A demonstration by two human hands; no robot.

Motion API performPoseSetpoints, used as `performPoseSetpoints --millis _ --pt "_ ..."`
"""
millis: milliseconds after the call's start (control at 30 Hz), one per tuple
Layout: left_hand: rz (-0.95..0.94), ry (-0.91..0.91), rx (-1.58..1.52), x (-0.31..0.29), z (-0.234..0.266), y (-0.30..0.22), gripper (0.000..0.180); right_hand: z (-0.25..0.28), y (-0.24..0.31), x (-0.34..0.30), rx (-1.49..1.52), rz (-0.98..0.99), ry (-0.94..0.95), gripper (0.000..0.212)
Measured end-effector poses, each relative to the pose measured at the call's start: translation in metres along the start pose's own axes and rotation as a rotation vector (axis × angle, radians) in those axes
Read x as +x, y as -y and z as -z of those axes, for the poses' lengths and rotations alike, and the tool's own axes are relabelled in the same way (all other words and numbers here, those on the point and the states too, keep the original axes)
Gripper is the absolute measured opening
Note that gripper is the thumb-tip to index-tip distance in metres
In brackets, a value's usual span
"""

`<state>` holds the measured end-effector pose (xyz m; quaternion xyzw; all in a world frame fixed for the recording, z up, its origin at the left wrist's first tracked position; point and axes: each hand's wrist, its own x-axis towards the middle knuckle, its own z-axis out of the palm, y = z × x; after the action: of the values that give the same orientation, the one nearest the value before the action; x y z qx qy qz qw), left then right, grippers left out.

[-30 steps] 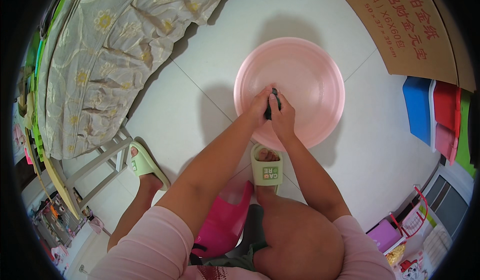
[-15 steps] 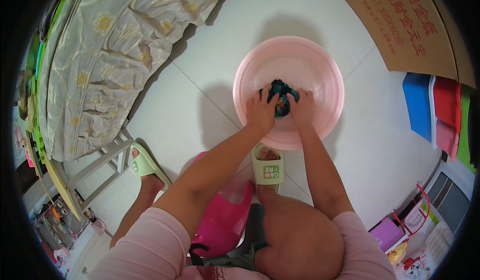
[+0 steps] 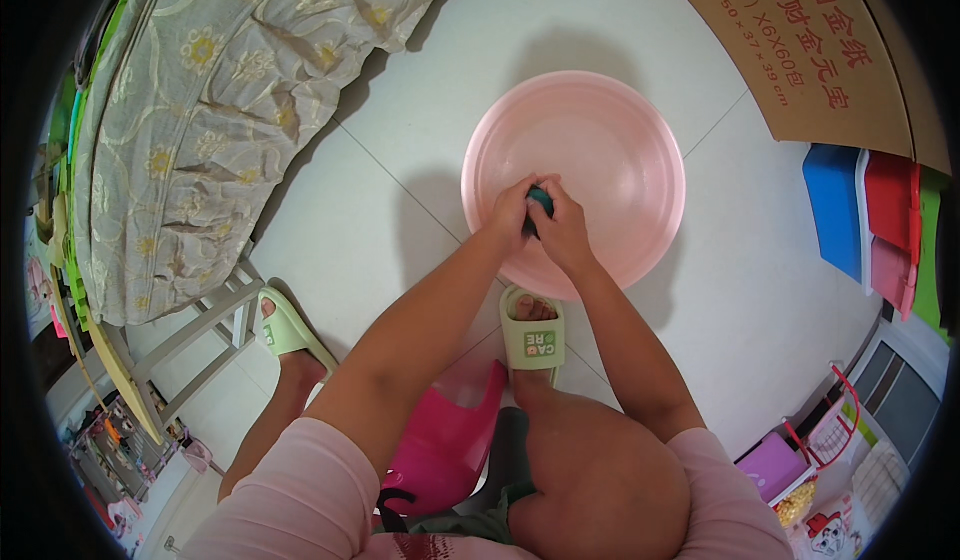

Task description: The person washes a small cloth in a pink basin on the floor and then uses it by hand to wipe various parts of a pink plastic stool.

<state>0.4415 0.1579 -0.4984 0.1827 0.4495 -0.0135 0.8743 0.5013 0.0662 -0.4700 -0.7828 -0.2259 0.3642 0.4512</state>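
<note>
Head view: the dark-teal cloth (image 3: 541, 200), loosely spread half a second earlier, is now a compact wad, with the left hand (image 3: 511, 214) and right hand (image 3: 563, 228) closed together around it over the near-left part of the pink basin (image 3: 672, 180), suggesting a squeezing phase of the handwork. The wrapped fingers hide much of the cloth. A pale-green slipper (image 3: 533, 350) sits at the basin's near edge, while the cardboard box (image 3: 800, 50) and floral-patterned fabric (image 3: 210, 140) lie well apart from the hands.
</note>
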Motion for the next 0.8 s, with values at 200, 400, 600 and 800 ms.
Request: performPoseSetpoints --millis 200,400,600,800 --pt "-0.492 -0.329 1.001 0.002 0.01 0.018 0.039 0.019 -0.029 0.016 -0.454 -0.017 -0.287 0.027" --pt "-0.822 -0.298 1.952 -0.024 0.006 0.043 0.06 0.025 -0.045 0.011 -0.671 -0.045 -0.269 0.037" --pt "-0.606 -0.309 1.927 -0.018 -0.006 0.027 0.056 0.04 -0.057 0.013 -0.671 -0.13 -0.136 0.042" --pt "-0.307 -0.224 0.617 0.008 0.001 0.019 0.043 0.009 -0.063 0.012 -0.316 -0.157 -0.214 0.035"
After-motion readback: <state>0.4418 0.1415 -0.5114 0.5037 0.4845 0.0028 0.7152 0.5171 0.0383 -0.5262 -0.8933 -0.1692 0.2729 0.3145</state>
